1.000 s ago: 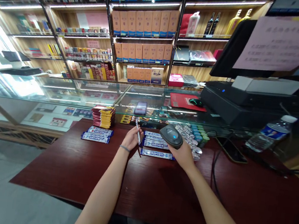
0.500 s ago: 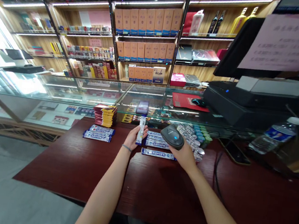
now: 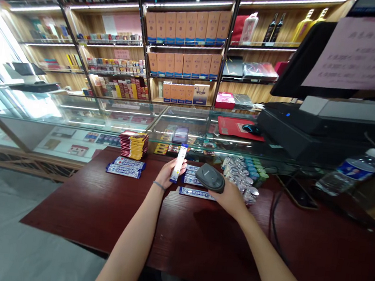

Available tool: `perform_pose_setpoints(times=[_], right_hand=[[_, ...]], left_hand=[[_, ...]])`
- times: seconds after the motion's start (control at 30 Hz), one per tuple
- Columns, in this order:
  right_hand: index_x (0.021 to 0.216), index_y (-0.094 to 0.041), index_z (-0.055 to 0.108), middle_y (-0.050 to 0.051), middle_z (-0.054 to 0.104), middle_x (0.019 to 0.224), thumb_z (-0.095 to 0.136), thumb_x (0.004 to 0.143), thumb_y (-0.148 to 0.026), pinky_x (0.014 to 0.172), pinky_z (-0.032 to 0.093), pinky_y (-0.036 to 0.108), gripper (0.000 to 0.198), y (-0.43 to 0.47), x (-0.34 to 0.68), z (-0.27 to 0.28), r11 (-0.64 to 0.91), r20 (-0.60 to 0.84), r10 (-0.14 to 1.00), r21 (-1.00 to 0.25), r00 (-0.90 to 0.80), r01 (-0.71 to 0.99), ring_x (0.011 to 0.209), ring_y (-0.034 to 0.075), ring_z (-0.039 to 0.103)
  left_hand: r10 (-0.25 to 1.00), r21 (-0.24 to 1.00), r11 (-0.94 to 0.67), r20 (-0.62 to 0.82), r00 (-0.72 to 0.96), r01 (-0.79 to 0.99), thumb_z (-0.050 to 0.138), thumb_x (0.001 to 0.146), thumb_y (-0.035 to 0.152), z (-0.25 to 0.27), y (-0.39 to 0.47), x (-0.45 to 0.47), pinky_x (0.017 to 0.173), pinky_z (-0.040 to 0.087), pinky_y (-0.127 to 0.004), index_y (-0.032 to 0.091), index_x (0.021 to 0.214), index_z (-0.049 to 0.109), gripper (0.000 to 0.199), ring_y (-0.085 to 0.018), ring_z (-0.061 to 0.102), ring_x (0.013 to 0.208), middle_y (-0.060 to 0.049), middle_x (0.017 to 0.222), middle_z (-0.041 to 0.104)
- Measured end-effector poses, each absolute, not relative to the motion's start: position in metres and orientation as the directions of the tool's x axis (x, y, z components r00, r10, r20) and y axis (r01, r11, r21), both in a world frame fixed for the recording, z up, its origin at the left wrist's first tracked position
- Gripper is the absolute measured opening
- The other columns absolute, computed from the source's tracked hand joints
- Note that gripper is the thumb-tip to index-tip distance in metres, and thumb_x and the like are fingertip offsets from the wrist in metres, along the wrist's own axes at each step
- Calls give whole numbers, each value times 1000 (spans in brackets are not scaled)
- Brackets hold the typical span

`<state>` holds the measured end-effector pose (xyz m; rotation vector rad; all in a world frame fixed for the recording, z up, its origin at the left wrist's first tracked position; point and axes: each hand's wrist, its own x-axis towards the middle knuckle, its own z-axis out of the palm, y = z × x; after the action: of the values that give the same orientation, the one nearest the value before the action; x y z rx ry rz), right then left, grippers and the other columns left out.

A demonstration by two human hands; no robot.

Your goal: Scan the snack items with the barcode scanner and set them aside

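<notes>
My left hand (image 3: 167,173) is closed on a slim white-and-blue snack packet (image 3: 179,163), held upright over the table. A dark handheld barcode scanner (image 3: 209,178) is gripped in my right hand (image 3: 231,197), its head turned toward that packet. Beneath and beside the scanner lie several similar blue-and-white packets (image 3: 194,192), partly hidden by it. Two more packets (image 3: 124,170) rest to the left, in front of a stack of red-and-yellow packets (image 3: 133,145).
Several small cans (image 3: 238,172) stand right of the scanner. Farther right are a phone (image 3: 296,191), black cables (image 3: 274,215) and a water bottle (image 3: 349,172). A glass display counter (image 3: 125,117) borders the wooden table (image 3: 97,207) at the back, with a monitor (image 3: 303,59) at the right.
The scanner has shifted slightly left and its head now points more toward the held packet. The packet has tilted a little, its face brightly lit. The view has moved slightly.
</notes>
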<state>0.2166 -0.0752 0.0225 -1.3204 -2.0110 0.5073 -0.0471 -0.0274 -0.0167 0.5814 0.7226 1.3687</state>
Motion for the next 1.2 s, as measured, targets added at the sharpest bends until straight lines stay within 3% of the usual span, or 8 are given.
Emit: perform_pose_setpoints(times=[0.17, 0.27, 0.4, 0.53, 0.7, 0.87, 1.1, 1.2], right_hand=[[122, -30, 57, 4, 77, 104, 70, 75, -33, 85, 56, 40, 49, -76, 215, 24, 389, 331, 920, -703, -211, 595, 100, 30, 73], [118, -29, 58, 5, 78, 101, 70, 75, -37, 85, 56, 41, 45, -74, 215, 21, 362, 330, 929, -719, -168, 593, 100, 32, 73], [117, -27, 59, 8, 77, 103, 69, 75, -44, 84, 56, 44, 46, -69, 218, 14, 372, 370, 920, -729, -125, 574, 101, 34, 72], [124, -23, 58, 11, 76, 105, 68, 75, -46, 85, 56, 45, 54, -65, 221, 11, 375, 391, 915, -733, -99, 567, 104, 35, 71], [121, -23, 61, 11, 76, 104, 67, 75, -50, 84, 56, 45, 54, -66, 221, 14, 372, 400, 912, -717, -89, 590, 104, 36, 71], [118, -25, 62, 11, 77, 103, 67, 77, -50, 85, 56, 44, 48, -65, 220, 12, 391, 418, 902, -680, -110, 621, 104, 36, 71], [122, -26, 60, 10, 76, 108, 68, 77, -50, 86, 56, 45, 52, -62, 220, 6, 420, 437, 890, -677, -128, 604, 105, 36, 71], [120, -28, 61, 10, 76, 106, 67, 76, -53, 84, 56, 47, 51, -63, 221, 5, 373, 404, 909, -685, -101, 626, 105, 38, 70]], left_hand=[[988, 673, 130, -150, 38, -728, 62, 95, 24, -18, -26, -46, 77, 62, -27, 13, 114, 68, 23, -16, 72, 89, -15, 120, 71], [989, 725, 72, -142, -47, -686, 64, 94, 28, -9, -23, -45, 74, 61, -26, 12, 111, 69, 23, -14, 72, 83, -15, 115, 72], [943, 900, -181, 44, -330, -396, 69, 91, 27, 20, -22, -53, 79, 59, -29, 16, 115, 71, 27, -17, 71, 85, -10, 107, 74], [830, 930, -358, 277, -484, -82, 76, 83, 21, 48, -37, -80, 99, 52, -33, 25, 125, 69, 43, -21, 68, 104, -6, 113, 73], [848, 938, -344, 328, -416, 40, 82, 72, 10, 53, -79, -137, 112, 43, -36, 29, 109, 75, 42, -29, 51, 135, -6, 126, 70], [872, 907, -220, 348, -344, 359, 80, 72, 11, 34, -118, -202, 121, 31, -41, 31, 95, 77, 30, -29, 51, 135, -6, 118, 73], [914, 830, -141, 318, -251, 539, 80, 72, 14, 7, -142, -253, 120, 30, -42, 32, 94, 77, 29, -27, 58, 125, -6, 118, 74], [928, 839, -129, 290, -235, 528, 79, 73, 11, 3, -143, -259, 120, 31, -39, 31, 94, 77, 28, -24, 58, 125, -6, 120, 73]])
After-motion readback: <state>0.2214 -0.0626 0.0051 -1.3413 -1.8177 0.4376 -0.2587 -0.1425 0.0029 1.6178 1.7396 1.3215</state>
